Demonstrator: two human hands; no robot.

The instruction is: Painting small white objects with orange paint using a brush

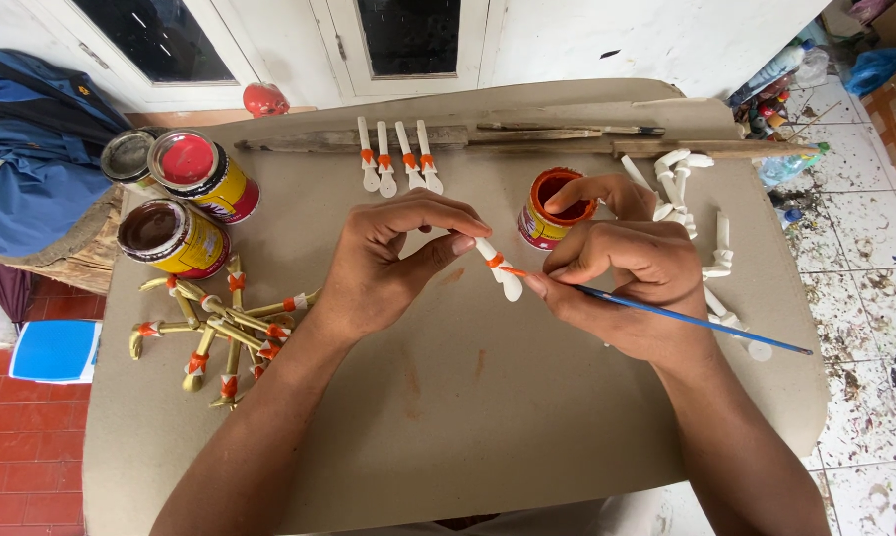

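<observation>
Both forearms are rested on the cardboard sheet [468, 417]. 1 white piece [498, 268] is pinched level by the left hand [384, 263] so its band faces the brush [666, 313], gripped pen-like in the right hand [632, 278].

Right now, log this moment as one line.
left hand: holds white piece | right hand: brush tip on its orange band | open paint can behind

Upper end of white piece [499, 268] hidden inside left hand [384, 260]. Brush [666, 313] handle's middle covered by right hand [622, 283]. Orange paint pot [550, 208] partly blocked, possibly touched by that hand's forefinger. Both forearms cut off at bottom edge.
</observation>
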